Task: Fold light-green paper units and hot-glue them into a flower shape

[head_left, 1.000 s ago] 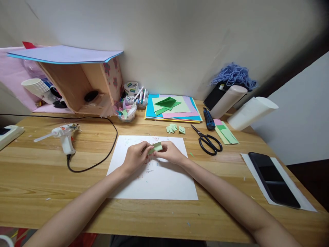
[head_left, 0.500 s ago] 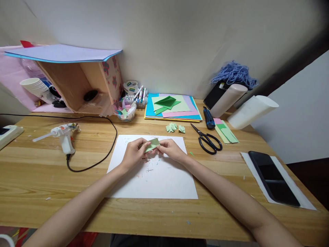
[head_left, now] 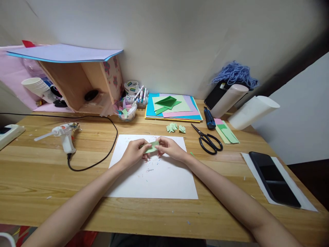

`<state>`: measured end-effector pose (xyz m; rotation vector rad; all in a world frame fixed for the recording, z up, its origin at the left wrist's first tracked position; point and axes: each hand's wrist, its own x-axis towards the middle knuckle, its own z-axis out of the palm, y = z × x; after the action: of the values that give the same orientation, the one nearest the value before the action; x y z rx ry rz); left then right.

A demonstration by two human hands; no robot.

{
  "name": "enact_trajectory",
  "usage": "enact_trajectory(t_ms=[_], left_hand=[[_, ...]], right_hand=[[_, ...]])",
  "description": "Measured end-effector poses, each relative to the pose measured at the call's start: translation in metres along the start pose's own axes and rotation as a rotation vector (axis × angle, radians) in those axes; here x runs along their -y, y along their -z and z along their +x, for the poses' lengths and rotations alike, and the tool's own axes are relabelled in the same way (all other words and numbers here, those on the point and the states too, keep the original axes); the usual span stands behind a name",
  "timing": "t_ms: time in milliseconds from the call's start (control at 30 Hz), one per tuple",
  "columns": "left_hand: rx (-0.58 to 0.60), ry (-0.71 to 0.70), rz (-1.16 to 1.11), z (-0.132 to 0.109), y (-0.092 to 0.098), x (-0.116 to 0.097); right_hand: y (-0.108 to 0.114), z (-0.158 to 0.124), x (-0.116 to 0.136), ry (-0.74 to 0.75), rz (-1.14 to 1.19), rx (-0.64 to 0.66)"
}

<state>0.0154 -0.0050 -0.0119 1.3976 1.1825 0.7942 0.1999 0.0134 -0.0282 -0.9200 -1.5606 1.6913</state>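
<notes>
A small piece of light green paper [head_left: 153, 147] is held between my two hands, above a white sheet [head_left: 156, 183] marked with coloured specks. My left hand [head_left: 135, 152] pinches its left end, thumb on top. At the other end, my right hand [head_left: 169, 149] grips the paper between thumb and fingers. The fingers partly cover its edges. Just beyond the sheet lie small cut pieces of green paper [head_left: 172, 128]. Black-handled scissors [head_left: 207, 139] rest to the right of my right hand, blades pointing away.
A glue gun [head_left: 66, 137] with its black cord lies on the left. Behind are an open box [head_left: 113, 79], a tub of scraps [head_left: 125, 111] and stacked coloured paper [head_left: 174, 115]. A blue cutter [head_left: 209, 118], paper strips [head_left: 227, 132] and a phone [head_left: 273, 178] are on the right.
The green paper has tipped and now lies flatter between my fingers. My right fingers have shifted up along its right end. Both hands keep their hold.
</notes>
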Motion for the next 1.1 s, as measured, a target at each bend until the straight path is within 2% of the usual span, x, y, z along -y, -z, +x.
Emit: enact_trajectory(t_ms=[67,167,300,433,600,833,900,1100], left_hand=[[0.017,-0.035,0.061,-0.001,0.0,0.001],[-0.092,-0.08,0.131,-0.001,-0.001,0.001],[-0.119,0.032,-0.052,0.0,-0.004,0.001],[-0.124,0.102,-0.161,-0.001,-0.009,-0.001],[-0.071,0.134,-0.259,0.0,-0.006,-0.004],[0.1,0.234,-0.392,0.006,0.004,-0.001],[0.116,0.24,-0.392,0.006,0.005,0.0],[-0.017,0.19,-0.255,0.006,0.004,0.0]], right_hand=[[-0.002,-0.001,0.0,0.032,-0.058,-0.02],[-0.005,-0.002,-0.002,0.019,-0.055,-0.068],[-0.009,-0.001,-0.005,0.012,-0.009,-0.16],[-0.012,-0.001,-0.005,0.019,0.003,-0.171],[-0.013,0.001,-0.007,0.001,0.013,-0.19],[-0.012,0.002,-0.009,-0.007,0.025,-0.215],[-0.012,0.002,-0.009,-0.012,0.032,-0.221],[-0.011,0.003,-0.01,-0.012,0.014,-0.294]])
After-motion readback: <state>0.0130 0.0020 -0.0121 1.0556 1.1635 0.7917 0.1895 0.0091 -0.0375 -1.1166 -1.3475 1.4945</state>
